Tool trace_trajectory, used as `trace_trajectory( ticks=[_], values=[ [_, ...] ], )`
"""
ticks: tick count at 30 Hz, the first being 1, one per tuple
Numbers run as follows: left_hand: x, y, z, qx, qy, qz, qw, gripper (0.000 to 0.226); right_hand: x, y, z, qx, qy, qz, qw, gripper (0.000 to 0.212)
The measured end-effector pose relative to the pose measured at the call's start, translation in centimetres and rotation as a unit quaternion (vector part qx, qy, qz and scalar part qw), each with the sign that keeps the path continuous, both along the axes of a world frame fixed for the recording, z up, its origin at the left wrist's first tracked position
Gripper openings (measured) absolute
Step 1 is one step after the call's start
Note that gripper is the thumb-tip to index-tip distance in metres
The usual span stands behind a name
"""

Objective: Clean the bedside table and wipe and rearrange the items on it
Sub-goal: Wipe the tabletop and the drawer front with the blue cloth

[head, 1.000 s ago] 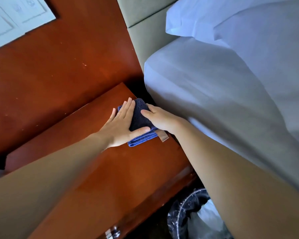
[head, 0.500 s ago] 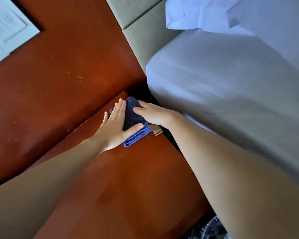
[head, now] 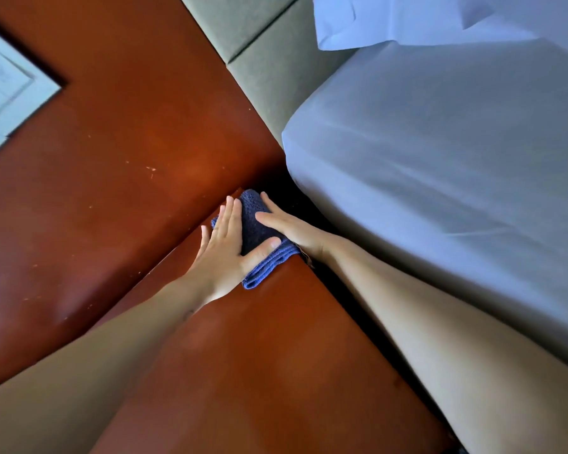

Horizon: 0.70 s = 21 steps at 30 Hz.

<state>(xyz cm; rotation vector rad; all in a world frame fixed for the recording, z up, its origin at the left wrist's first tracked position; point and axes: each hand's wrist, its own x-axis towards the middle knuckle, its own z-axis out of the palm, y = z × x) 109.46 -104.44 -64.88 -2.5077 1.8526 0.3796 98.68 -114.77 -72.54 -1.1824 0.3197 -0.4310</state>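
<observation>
On the bedside table (head: 276, 355), flat left hand (head: 223, 253) and right hand (head: 292, 227) have slid the cloth (head: 254, 224) into the corner.

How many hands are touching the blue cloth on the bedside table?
2. The left hand lies flat on the left part of the blue cloth; the right hand rests on its right edge, beside the bed.

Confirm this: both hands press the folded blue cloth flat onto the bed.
Not right. The head view shows the left hand and right hand pressing the folded blue cloth flat onto the far corner of the table, beside the bed, not on it.
</observation>
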Motion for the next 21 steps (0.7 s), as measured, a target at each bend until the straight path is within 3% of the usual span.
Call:
trace_trajectory(
  ticks=[2,6,8,13,18,21],
  values=[
    [0.0,-0.4,-0.1,0.003,-0.002,0.008,1.0,0.135,0.9,-0.5,-0.9,0.005,-0.014,-0.004,1.0,0.072],
    [-0.2,-1.3,0.1,0.002,-0.003,0.026,1.0,0.123,2.7,-1.3,-1.8,0.01,-0.021,-0.014,1.0,0.108],
    [-0.2,-1.6,0.1,0.001,-0.003,0.034,0.999,0.118,3.2,-1.5,-2.0,0.019,-0.03,-0.009,0.999,0.112],
    [-0.1,-1.9,-0.1,-0.004,-0.018,0.036,0.999,0.121,3.3,-1.8,-2.4,0.049,-0.041,-0.013,0.998,0.097],
    [-0.8,-1.9,0.4,0.014,-0.05,0.039,0.998,0.122,2.2,-1.2,-2.3,0.072,-0.027,-0.025,0.997,0.065],
    [-1.1,-1.7,0.7,0.029,-0.068,0.044,0.996,0.122,1.3,-0.6,-1.7,0.074,-0.007,-0.038,0.997,0.074]
  ],
)
